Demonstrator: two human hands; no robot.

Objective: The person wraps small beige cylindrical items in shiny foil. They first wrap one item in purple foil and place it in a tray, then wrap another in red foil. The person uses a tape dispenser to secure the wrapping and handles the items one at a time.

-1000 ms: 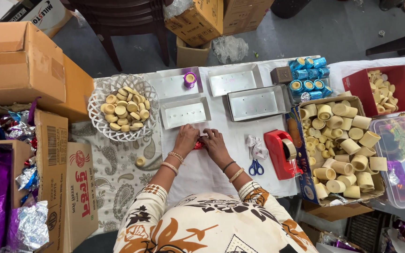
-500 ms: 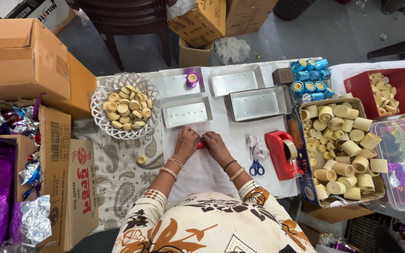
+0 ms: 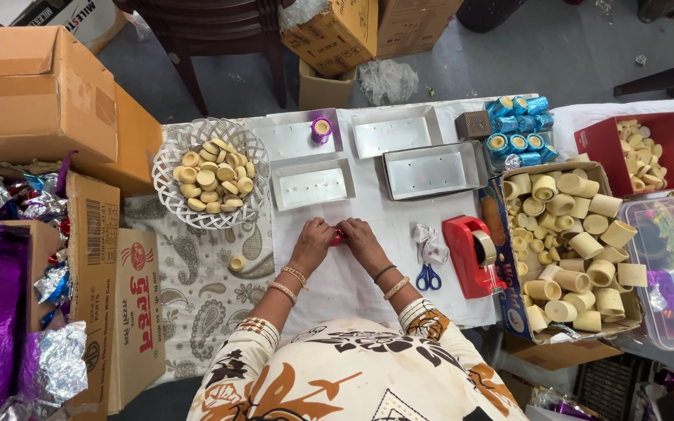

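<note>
The small red foil-wrapped piece [image 3: 338,236] is shiny and mostly hidden; only a sliver shows between my hands. It lies on the white table cover [image 3: 337,288], just below the shallow metal tray [image 3: 313,185]. My left hand [image 3: 313,238] and right hand [image 3: 360,238] are brought together, fingers curled and pinched on the piece from both sides, wrists angled inward, knuckles up.

red foil piece [image 3: 338,236]; white desk [image 3: 368,265] cover; grey paisley cloth [image 3: 196,288]; red tape dispenser [image 3: 470,253]; blue-handled scissors [image 3: 428,277]; white lattice basket [image 3: 167,168], tan cups.
</note>
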